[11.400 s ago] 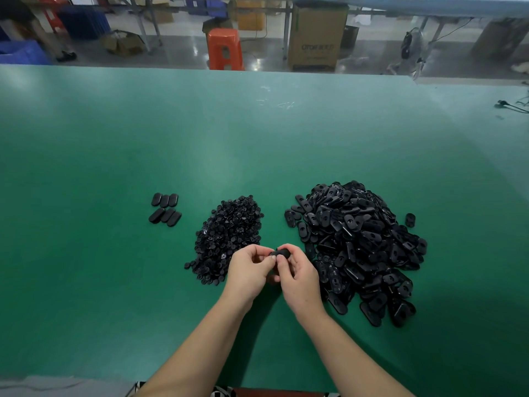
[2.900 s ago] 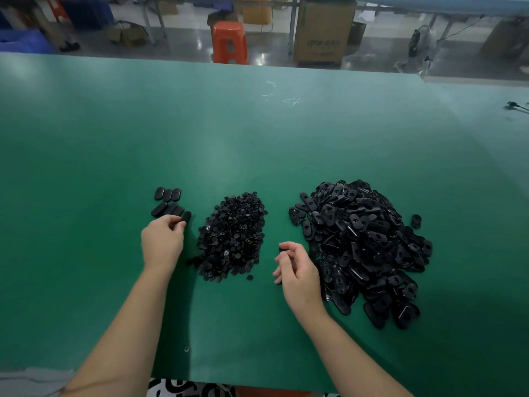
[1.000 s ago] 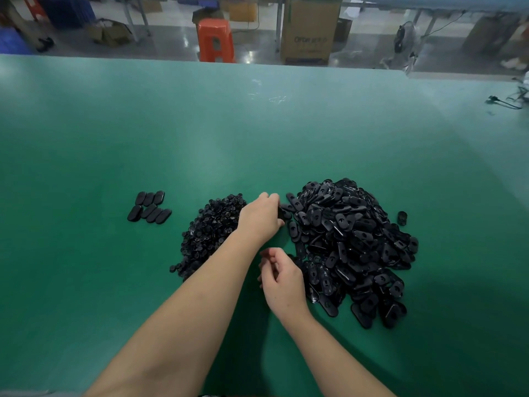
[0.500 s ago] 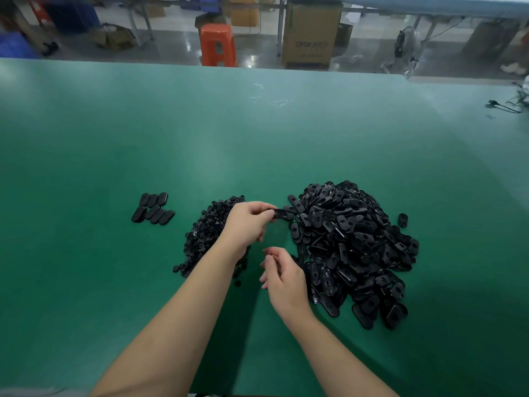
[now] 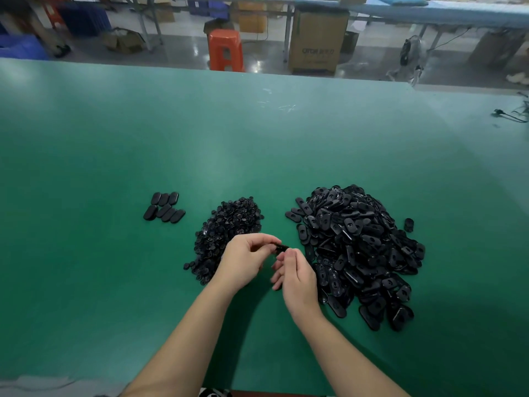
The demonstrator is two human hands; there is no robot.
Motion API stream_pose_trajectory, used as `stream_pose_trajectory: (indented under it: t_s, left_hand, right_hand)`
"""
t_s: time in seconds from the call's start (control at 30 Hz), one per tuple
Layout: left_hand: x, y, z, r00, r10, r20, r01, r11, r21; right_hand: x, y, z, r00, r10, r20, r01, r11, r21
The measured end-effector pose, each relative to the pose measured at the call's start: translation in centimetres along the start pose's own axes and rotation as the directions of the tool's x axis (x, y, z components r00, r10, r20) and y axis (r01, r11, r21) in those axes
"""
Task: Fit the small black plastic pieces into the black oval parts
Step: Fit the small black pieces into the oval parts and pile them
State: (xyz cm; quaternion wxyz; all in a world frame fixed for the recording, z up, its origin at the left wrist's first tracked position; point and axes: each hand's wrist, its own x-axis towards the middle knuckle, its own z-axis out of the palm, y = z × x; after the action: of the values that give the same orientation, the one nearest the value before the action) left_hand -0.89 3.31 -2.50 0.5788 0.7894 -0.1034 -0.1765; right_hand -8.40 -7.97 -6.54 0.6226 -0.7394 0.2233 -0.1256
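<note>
Left hand: the left hand [image 5: 243,260] is raised just above the green table [image 5: 257,156], thumb and fingertips pinching a black oval part [image 5: 282,248] by its left end.
Grip state, left: narrow pinch, holding the oval part; the remaining fingers are curled in under the palm.
Right hand: the right hand [image 5: 297,277] sits just right of and below the pinch, fingers curled inward, its upper fingertips close under the oval part. Whether they touch it I cannot tell.
Grip state, right: fingers bent toward the thumb; whether a small piece sits between them is hidden, so I cannot tell what it holds.
Held part: the oval part lies roughly level between the two hands, its right end pointing toward the big heap.
Small pieces: the pile of small black plastic pieces [image 5: 226,233] lies on the table directly behind and left of the pinch, partly covered by the left hand.
Oval stock: the large heap of oval parts [image 5: 360,250] lies just right of the right hand, near its knuckles.
Stray part: one lone oval [image 5: 409,224] rests apart, beyond the heap's far right edge.
Set-aside group: seven ovals in two short rows [image 5: 164,207] lie flat, well left of the grip, beyond the small-piece pile.
Background: an orange stool [image 5: 226,50] and a cardboard box [image 5: 317,41] stand on the floor past the far table edge.
</note>
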Motion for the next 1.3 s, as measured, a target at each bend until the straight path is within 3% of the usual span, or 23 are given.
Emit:
stream_pose_trajectory:
  t_s: [0.13, 0.23, 0.3, 0.47, 0.73, 0.9, 1.0, 1.1, 1.2, 1.3]
  left_hand:
    - [-0.1, -0.5, -0.5, 0.99, 0.138, 0.014, -0.138, 0.97, 0.202]
    - [-0.3, -0.7, -0.6, 0.986, 0.148, 0.073, -0.162, 0.951, 0.265]
    - [-0.3, -0.8, -0.5, 0.987, 0.132, 0.089, -0.15, 0.961, 0.234]
    - [0.0, -0.7, -0.3, 1.0, 0.022, -0.003, -0.022, 0.999, -0.041]
    - [0.1, -0.9, -0.3, 0.998, -0.056, -0.027, 0.056, 0.998, 0.025]
    - [0.2, -0.8, -0.6, 0.999, -0.003, -0.036, 0.01, 0.979, 0.205]
    - [0.6, -0.6, -1.5, 0.981, 0.124, -0.147, -0.05, 0.903, 0.427]
    - [1.1, -1.1, -3.0, 0.925, 0.196, -0.325, 0.068, 0.757, 0.65]
    - [1.6, -2.0, -4.2, 0.91, 0.117, -0.398, 0.202, 0.714, 0.671]
    - [1.9, -2.6, -4.7, 0.912, 0.083, -0.402, 0.244, 0.677, 0.694]
  right_hand:
    - [0.2, 0.0, 0.0, 0.999, 0.032, 0.003, -0.032, 0.999, 0.041]
    - [0.2, 0.1, -0.1, 1.0, 0.014, 0.012, -0.014, 1.0, 0.003]
    - [0.2, 0.1, -0.1, 1.0, 0.009, 0.008, -0.008, 1.0, -0.016]
    - [0.2, 0.1, 0.0, 1.0, 0.004, 0.009, -0.004, 1.0, -0.018]
    - [0.2, 0.5, 0.1, 1.0, 0.013, -0.023, -0.013, 1.0, 0.019]
    - [0.3, 0.6, 0.2, 1.0, 0.005, -0.029, -0.003, 0.999, 0.051]
    - [0.1, 0.4, 0.3, 1.0, 0.01, -0.024, -0.008, 0.995, 0.1]
    - [0.1, 0.2, 0.3, 1.0, 0.005, -0.012, -0.004, 0.997, 0.082]
    - [0.1, 0.2, 0.1, 1.0, -0.003, 0.008, 0.003, 0.999, 0.043]
    - [0.0, 0.2, 0.1, 1.0, -0.008, 0.01, 0.008, 0.999, 0.038]
